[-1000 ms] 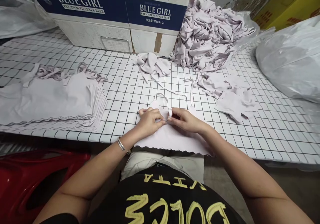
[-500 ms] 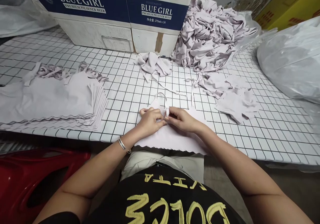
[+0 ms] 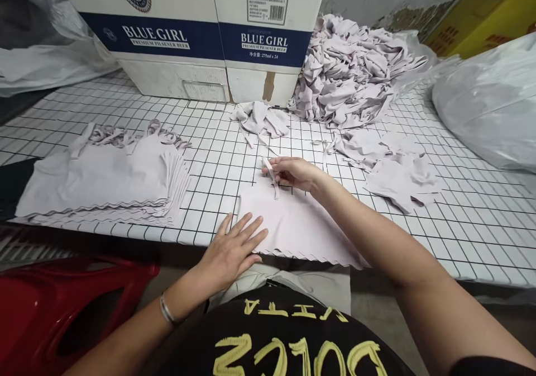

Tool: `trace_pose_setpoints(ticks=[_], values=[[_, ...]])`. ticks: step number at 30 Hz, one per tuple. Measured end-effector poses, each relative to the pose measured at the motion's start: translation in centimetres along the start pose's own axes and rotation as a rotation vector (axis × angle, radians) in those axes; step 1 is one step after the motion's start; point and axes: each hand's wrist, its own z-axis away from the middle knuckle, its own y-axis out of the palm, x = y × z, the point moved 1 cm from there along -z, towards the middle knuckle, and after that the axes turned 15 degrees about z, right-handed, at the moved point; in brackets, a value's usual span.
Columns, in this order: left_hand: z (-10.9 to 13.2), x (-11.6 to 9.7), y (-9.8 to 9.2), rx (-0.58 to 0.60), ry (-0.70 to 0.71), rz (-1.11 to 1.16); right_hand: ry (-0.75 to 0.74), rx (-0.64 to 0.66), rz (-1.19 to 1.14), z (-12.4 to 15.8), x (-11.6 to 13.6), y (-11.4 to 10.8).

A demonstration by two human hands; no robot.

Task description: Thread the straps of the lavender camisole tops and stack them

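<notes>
A pale pink camisole lies flat at the table's front edge, its wavy hem towards me. My left hand is open, fingers spread, resting on its lower left corner and the tablecloth beside it. At the top left of the camisole, my right hand has its fingers curled at a thin shoulder strap, which passes over the fingertips. My right forearm covers part of the garment's right side. To the left lies a neat stack of similar camisoles, straps pointing away from me.
A large beer carton stands at the back. Beside it rises a big heap of crumpled pale garments; smaller bundles lie in front. A filled plastic bag sits at right. Below the table at left is a red plastic chair.
My hands were together at the strap; the left has come down towards me and spread flat near the hem. My right hand has moved slightly away from me with the strap. The view has tilted up.
</notes>
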Motion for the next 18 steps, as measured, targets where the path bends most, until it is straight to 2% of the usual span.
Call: trace_pose_setpoints(ticks=[1,3,5,6,7,9,11,12,14,16,18], values=[[0.6,0.3,-0.1,0.007,0.008,-0.022,0.003,-0.054,0.126,-0.4,0.4,-0.5],[1.6,1.0,-0.4,0.013,0.031,-0.067,-0.062,-0.294,0.478,0.4,0.5,-1.7],[2.5,1.7,-0.6,0.010,0.049,-0.107,-0.237,-0.612,0.804,3.5,-1.0,-2.6],[3.0,1.9,-0.7,0.003,0.053,-0.122,-0.351,-0.719,0.920,5.7,-2.5,-2.8],[3.4,2.2,-0.8,-0.009,0.056,-0.132,-0.446,-0.744,0.980,8.1,-4.4,-2.8],[3.8,2.4,-1.2,-0.048,0.057,-0.130,-0.550,-0.531,1.119,12.9,-8.7,-2.3],[3.2,2.1,-1.8,-0.108,0.039,-0.096,-0.528,-0.390,1.149,16.5,-12.1,-2.0],[2.3,1.7,-2.2,-0.137,0.036,-0.064,-0.488,-0.418,1.104,17.4,-13.1,-2.2],[-0.7,0.1,-2.7,-0.149,0.076,0.029,-0.360,-0.637,0.932,17.3,-13.3,-3.6],[-5.0,-2.2,-2.5,-0.077,0.195,0.144,-0.204,-0.880,0.741,14.9,-11.7,-6.2],[-9.5,-4.6,-1.6,0.051,0.342,0.240,-0.079,-0.906,0.662,11.2,-9.1,-9.4]])
